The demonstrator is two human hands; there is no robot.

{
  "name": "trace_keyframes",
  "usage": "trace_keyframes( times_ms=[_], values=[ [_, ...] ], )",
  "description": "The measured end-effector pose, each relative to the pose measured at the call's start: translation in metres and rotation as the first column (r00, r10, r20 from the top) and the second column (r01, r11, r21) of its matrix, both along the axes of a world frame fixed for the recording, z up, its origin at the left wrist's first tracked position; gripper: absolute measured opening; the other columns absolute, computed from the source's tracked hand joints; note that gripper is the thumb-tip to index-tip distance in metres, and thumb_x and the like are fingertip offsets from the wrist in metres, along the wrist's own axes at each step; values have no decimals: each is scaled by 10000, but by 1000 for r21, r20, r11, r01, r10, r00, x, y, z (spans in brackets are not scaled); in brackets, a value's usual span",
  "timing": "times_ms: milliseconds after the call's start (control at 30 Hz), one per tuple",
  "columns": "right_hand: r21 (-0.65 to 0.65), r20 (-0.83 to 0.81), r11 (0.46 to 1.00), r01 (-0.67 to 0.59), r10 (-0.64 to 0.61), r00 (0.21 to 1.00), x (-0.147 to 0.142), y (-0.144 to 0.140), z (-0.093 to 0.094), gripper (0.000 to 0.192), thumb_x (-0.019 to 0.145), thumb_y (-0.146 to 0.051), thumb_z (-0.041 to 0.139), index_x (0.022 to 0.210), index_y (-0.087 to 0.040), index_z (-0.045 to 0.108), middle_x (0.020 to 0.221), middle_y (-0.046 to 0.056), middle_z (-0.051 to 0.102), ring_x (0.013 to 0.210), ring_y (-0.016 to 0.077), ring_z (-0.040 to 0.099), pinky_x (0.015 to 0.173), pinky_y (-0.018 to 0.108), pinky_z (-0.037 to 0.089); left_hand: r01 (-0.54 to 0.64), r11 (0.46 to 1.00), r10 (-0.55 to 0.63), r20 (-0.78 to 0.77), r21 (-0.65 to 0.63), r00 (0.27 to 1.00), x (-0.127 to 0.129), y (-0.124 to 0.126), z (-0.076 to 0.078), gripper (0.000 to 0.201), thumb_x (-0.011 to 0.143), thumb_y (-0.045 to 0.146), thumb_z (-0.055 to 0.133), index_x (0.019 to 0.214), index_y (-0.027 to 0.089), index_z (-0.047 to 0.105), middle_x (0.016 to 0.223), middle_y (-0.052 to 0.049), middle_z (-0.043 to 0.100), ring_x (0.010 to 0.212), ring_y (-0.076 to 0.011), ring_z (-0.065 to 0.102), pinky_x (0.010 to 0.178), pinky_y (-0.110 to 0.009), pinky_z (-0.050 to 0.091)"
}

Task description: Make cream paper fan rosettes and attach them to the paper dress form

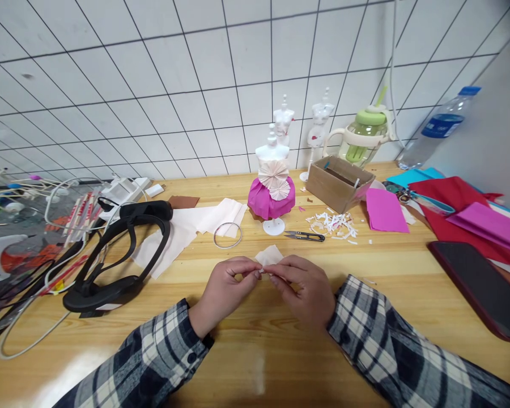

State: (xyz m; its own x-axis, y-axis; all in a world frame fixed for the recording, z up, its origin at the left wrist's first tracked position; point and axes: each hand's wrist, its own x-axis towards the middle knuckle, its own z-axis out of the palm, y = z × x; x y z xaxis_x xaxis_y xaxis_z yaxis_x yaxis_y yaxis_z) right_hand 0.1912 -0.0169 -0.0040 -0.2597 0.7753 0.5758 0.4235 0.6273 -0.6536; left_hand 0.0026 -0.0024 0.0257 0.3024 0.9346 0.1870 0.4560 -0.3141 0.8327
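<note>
At nine o'clock on the wooden table (246, 351) lies a black headset (123, 255) with its loops of white cable (55, 198), well apart from the hands. Beside it, toward ten o'clock, sheets of pale paper (187, 226) spread out, and a thin metal ring (228, 235) rests just past their edge.

Near the centre the left hand (223, 292) pinches a small folded piece of pale paper (270, 256) between thumb and forefinger; the right hand (304, 289) meets it fingertip to fingertip, grasping the same piece from the other side. The paper sits just above the tabletop, between both hands.

At twelve o'clock stands a miniature mannequin (272, 187) in a magenta paper skirt, with black thread snips (306, 236) just to its right beside white paper scraps (334, 222). Toward one o'clock sits a cardboard box (338, 184), then a magenta paper sheet (385, 211), and at three o'clock a dark phone (482, 289).
</note>
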Motion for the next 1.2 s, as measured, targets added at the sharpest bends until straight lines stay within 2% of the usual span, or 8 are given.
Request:
trace_keyframes(
  times_ms=[67, 167, 367, 533, 767, 967, 1100, 1200],
  values=[
    [10, 25, 999, 31, -31, 999, 1, 0, -1, 189, 885, -197, 618, 1030, -221, 739, 851, 35, 724, 773, 158, 655, 695, 278, 518, -11, 1000, 11, -1, -24, 1000, 1, -1, -1, 165, 812, 234, 609, 762, 177, 756, 700, -40, 734, 631, -138, 655, 621, -213, 516],
    [27, 58, 997, 69, -71, 996, 1, 0, -1, 145, 884, -254, 644, 978, -228, 751, 822, 26, 724, 743, 152, 650, 678, 272, 502, -45, 998, 44, -25, -33, 999, 3, -4, -3, 168, 800, 257, 627, 692, 174, 726, 643, -25, 713, 578, -124, 628, 575, -198, 495],
    [184, 118, 974, 135, -158, 980, 0, -1, 5, 75, 869, -266, 679, 863, -247, 751, 768, 3, 721, 707, 156, 608, 694, 298, 460, -65, 997, 67, -80, 29, 995, 5, -8, -2, 209, 780, 249, 611, 587, 167, 615, 566, 13, 646, 520, -92, 556, 541, -178, 445],
    [217, 150, 967, 133, -168, 974, 0, -1, 6, 76, 863, -280, 685, 823, -243, 738, 746, 5, 711, 691, 166, 573, 682, 313, 441, -61, 996, 67, -97, 62, 993, 5, -8, -4, 207, 782, 231, 589, 586, 167, 573, 552, 28, 602, 514, -84, 517, 528, -177, 409],
    [158, 117, 977, 142, -161, 980, -4, -3, 5, 56, 831, -223, 680, 780, -223, 704, 748, 2, 705, 713, 161, 608, 684, 300, 445, -67, 993, 80, -131, 102, 988, 7, -12, -5, 172, 759, 202, 580, 594, 166, 554, 568, 25, 594, 538, -91, 530, 548, -186, 409],
    [43, 46, 988, 149, -151, 987, -5, -4, 5, 26, 822, -212, 668, 798, -210, 679, 767, 11, 696, 746, 160, 634, 682, 278, 464, -104, 991, 112, -97, 79, 989, 6, -10, -5, 188, 764, 212, 580, 586, 167, 542, 556, 25, 581, 525, -91, 515, 527, -188, 403],
    [35, 61, 995, 94, -96, 994, -3, -4, 4, 99, 853, -217, 654, 939, -227, 702, 783, -4, 702, 716, 136, 632, 635, 246, 458, -124, 992, 125, -57, 23, 991, 6, -9, -6, 210, 815, 270, 602, 636, 161, 618, 602, 3, 633, 561, -106, 559, 555, -201, 440],
    [45, 75, 995, 87, -90, 993, -2, -4, 3, 76, 879, -224, 638, 909, -233, 707, 791, -8, 713, 676, 120, 622, 609, 233, 449, -91, 996, 90, -29, -26, 996, 6, -10, -6, 191, 844, 295, 615, 738, 163, 705, 710, -28, 711, 655, -132, 635, 638, -223, 492]
  ],
)
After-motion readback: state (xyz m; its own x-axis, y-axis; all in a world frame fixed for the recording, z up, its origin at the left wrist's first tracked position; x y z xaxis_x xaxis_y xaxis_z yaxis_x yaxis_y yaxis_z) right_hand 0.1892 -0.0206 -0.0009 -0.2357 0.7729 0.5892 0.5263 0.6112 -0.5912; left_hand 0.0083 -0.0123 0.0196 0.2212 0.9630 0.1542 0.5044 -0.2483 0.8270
